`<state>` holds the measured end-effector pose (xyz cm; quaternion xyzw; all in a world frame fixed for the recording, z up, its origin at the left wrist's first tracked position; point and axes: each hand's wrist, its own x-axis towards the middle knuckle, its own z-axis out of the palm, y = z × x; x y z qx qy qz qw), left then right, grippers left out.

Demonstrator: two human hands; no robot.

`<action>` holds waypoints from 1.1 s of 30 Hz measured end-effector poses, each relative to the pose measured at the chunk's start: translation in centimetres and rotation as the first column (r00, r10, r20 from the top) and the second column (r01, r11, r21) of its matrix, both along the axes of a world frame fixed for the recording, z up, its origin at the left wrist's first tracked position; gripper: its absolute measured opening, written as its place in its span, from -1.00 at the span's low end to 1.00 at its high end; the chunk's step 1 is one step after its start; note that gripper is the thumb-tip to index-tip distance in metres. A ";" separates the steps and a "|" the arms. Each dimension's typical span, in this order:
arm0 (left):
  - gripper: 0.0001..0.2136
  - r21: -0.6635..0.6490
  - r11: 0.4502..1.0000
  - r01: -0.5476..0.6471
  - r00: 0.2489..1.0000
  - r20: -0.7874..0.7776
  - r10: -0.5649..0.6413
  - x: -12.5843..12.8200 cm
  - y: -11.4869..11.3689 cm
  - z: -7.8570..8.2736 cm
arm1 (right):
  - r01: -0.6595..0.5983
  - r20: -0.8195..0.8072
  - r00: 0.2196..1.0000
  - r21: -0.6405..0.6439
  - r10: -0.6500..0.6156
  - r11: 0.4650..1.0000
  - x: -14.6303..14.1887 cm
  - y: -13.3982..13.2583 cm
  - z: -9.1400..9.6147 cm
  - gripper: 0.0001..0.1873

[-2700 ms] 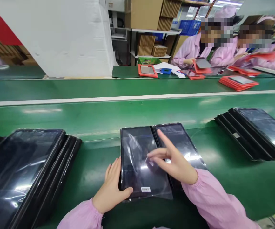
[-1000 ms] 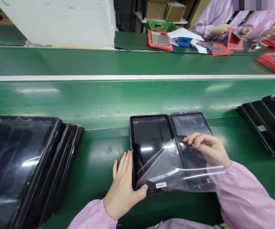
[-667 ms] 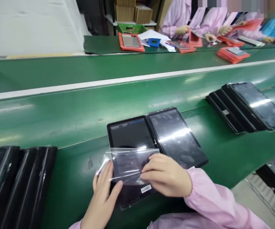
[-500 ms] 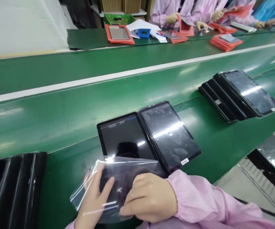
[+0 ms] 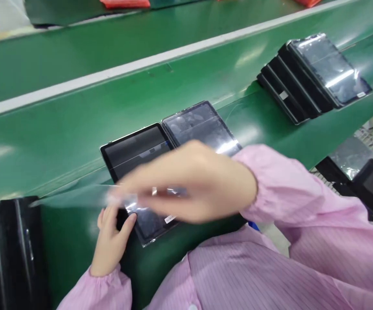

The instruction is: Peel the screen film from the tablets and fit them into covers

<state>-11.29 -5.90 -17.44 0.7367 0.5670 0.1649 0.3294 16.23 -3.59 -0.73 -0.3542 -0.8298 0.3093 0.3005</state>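
Note:
A black tablet point(image 5: 125, 159) lies on the green work surface in front of me. My left hand point(image 5: 110, 241) grips its left edge, with the thumb along the edge and the fingers partly hidden. Above the tablet, my right hand point(image 5: 189, 181) is smeared by motion. Its fingertips pinch a clear plastic film point(image 5: 73, 197), which trails out to the left over the surface. Touching the tablet's right side is a second tablet point(image 5: 199, 125) with a glossy, wrinkled cover, partly hidden behind my right hand.
Several dark tablets point(image 5: 325, 73) lean in an overlapping stack at the right. A row of black tablets or cases point(image 5: 8, 254) stands at the lower left. A white strip point(image 5: 115, 71) runs along the green bench. Dark wrapped items point(image 5: 351, 159) lie below its right edge.
My right hand has lifted and swung up and left, pulling the film off the tablet toward the left. My left hand has stayed by the tablet's edge. The view has tilted down.

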 end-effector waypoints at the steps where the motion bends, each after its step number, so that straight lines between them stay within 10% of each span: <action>1: -0.54 -0.026 1.000 -0.017 1.000 0.000 0.017 0.2 0.1 0.4 | 0.120 0.079 0.989 0.037 -0.123 0.992 0.1 1.1 0.6 -0.76; 4: -0.42 -0.087 0.994 -0.067 0.997 0.025 0.070 1.0 0.4 1.4 | 0.328 0.177 0.928 0.038 -0.329 0.944 -0.4 4.1 0.9 -0.59; 9: -0.21 -0.112 0.989 -0.098 0.993 0.051 0.105 1.4 0.8 1.8 | 0.213 -0.149 0.949 -0.352 -0.279 0.911 -2.4 8.0 -1.0 -0.40; 16: -0.24 -0.158 0.984 -0.076 0.995 0.059 0.086 1.5 1.0 1.8 | 0.274 -0.191 0.836 -0.668 -0.514 0.692 -2.4 10.8 -3.8 -0.47; 21: -0.31 -0.120 0.991 -0.053 0.995 0.076 0.062 1.2 1.2 1.5 | 0.328 -0.135 0.782 -0.740 -0.608 0.587 -0.8 11.5 -6.0 -0.51; 33: -0.34 -0.102 0.995 0.012 0.993 0.120 0.001 1.0 1.6 1.3 | 0.282 -0.161 0.758 -0.794 -0.633 0.539 1.0 12.6 -8.5 -0.55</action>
